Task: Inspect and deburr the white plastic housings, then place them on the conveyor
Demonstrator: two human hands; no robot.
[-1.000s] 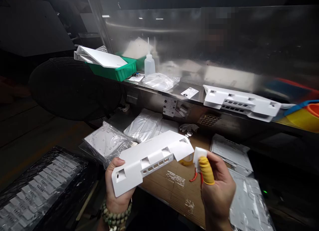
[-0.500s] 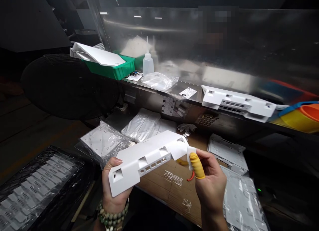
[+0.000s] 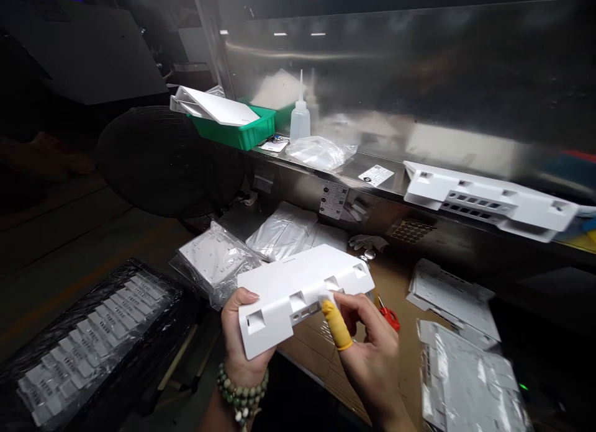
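My left hand (image 3: 234, 333) grips the left end of a white plastic housing (image 3: 274, 283), thumb on its top face. The housing is tilted, with its edge of square recesses and a row of port openings towards me. My right hand (image 3: 370, 351) wears a yellow finger cot (image 3: 338, 328) on the thumb. Between thumb and fingers it pinches a small white wipe (image 3: 325, 296), cloth or paper, against the housing beside the ports. The fingers cover part of the port row. Red-handled scissors (image 3: 390, 317) lie behind my right hand.
Bagged white panels (image 3: 214, 255) and plastic-wrapped parts (image 3: 282, 230) lie behind the housing; more panels (image 3: 470, 370) are stacked at right. The shelf holds a green bin (image 3: 256, 132), a squeeze bottle (image 3: 300, 120) and another white housing (image 3: 531, 208). Black-wrapped parts (image 3: 102, 333) stand at lower left.
My right hand has moved left with the wipe, from off the housing's right end to its port row. The view has turned left, and more of the scissors shows.
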